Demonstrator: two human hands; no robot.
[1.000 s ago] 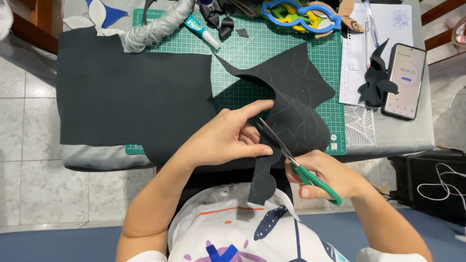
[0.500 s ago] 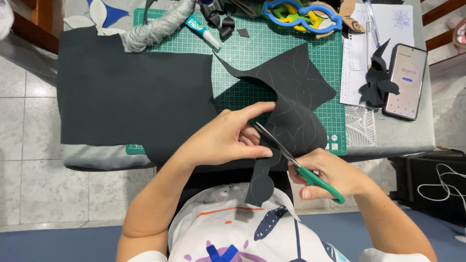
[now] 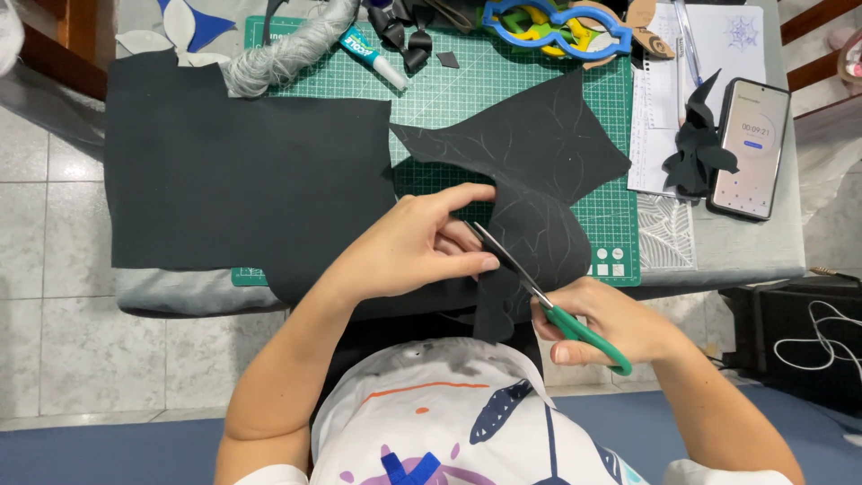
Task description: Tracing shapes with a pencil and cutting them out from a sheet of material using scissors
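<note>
A grey table (image 3: 745,247) stands on a pale tiled floor (image 3: 54,314), with a green cutting mat (image 3: 530,99) laid on its middle. On the mat's near right part lies a black felt cutout (image 3: 539,153) with faint drawn lines, its lower lobe hanging over the near edge of the table. The left hand (image 3: 413,247) pinches that lobe, thumb below and forefinger stretched along the top. The right hand (image 3: 615,323), just off the near edge, is closed through the green handles of a pair of scissors (image 3: 539,292), whose blades are parted and point far-left into the felt beside the left fingertips. A narrow felt strip (image 3: 494,310) hangs down from the cut. Left of the mat a large black felt sheet (image 3: 242,180) covers the table. At the far edge lie a glue tube (image 3: 373,54), a bundle of grey yarn (image 3: 287,49) and blue and yellow plastic stencils (image 3: 557,22). To the right, a small black felt shape (image 3: 696,148) rests on white paper (image 3: 664,108), touching a phone (image 3: 752,148).
</note>
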